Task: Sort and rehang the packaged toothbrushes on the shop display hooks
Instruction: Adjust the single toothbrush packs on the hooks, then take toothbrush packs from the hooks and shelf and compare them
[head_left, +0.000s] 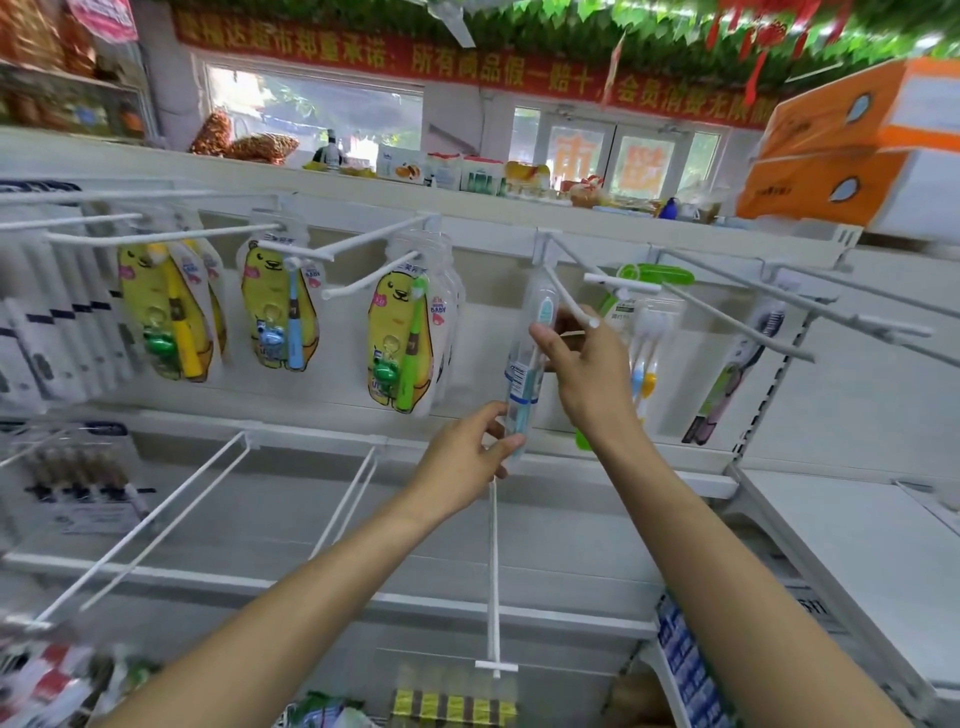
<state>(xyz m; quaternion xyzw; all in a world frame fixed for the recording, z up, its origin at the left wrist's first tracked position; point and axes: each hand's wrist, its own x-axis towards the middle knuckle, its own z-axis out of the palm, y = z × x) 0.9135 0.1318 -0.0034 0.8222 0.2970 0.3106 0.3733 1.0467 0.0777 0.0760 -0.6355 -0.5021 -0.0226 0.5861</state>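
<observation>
At frame centre a clear toothbrush pack (527, 364) hangs upright on a white hook (569, 301); the right hand (584, 371) pinches its upper part between thumb and fingers; the left hand (460, 460) grips its lower end, fingers curled round it; to the left three bunches of yellow bear packs (402, 345) hang on hooks; right of the hands hangs a green-topped pack (647, 325); lower hooks (493, 571) stick out bare below.

Left-edge packs (31, 322) blurred — perhaps toothbrushes, cut off.
</observation>
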